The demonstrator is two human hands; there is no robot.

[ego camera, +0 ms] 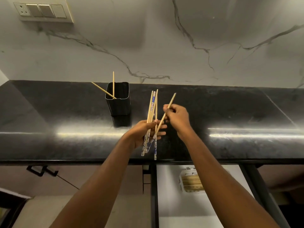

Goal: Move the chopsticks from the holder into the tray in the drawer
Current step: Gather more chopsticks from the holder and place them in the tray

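L hand [143,134] grips chopsticks [152,104]; R hand [178,117] pinches one.

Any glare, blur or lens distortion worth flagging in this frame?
Head view: glare streaks run along the counter near its front edge; the drawer interior is overexposed, its tray soft; wide-angle bending bows the counter line; the holder and the chopsticks in the left hand read sharp.

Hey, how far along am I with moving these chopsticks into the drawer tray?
Partly done. Some chopsticks already lie in the white tray in the open drawer. Your left hand holds a bundle, and your right hand pinches a single chopstick. Two chopsticks stand in the black holder; everything in hand has yet to reach the tray.
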